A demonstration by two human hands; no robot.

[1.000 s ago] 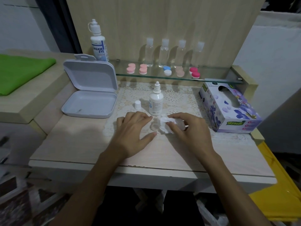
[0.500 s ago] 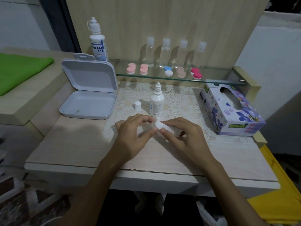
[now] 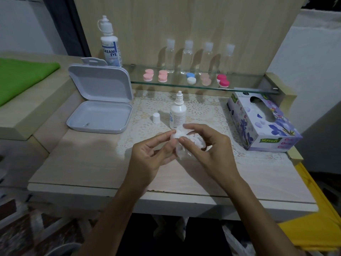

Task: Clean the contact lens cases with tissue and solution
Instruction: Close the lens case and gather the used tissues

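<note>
A crumpled white tissue (image 3: 186, 140) is held above the table (image 3: 88, 163), pinched between the fingertips of both hands; whether a lens case sits inside it cannot be told. The left hand (image 3: 149, 156) grips its left edge with thumb and curled fingers, and the right hand (image 3: 208, 150) curls thumb and forefinger round its top and front. Just beyond the fingers stands an uncapped solution bottle (image 3: 178, 112), its white cap (image 3: 156, 118) to the left. Farther beyond, coloured lens cases (image 3: 186, 78) line a glass shelf (image 3: 245, 86). Right of the right fingers lies a tissue box (image 3: 262, 124).
</note>
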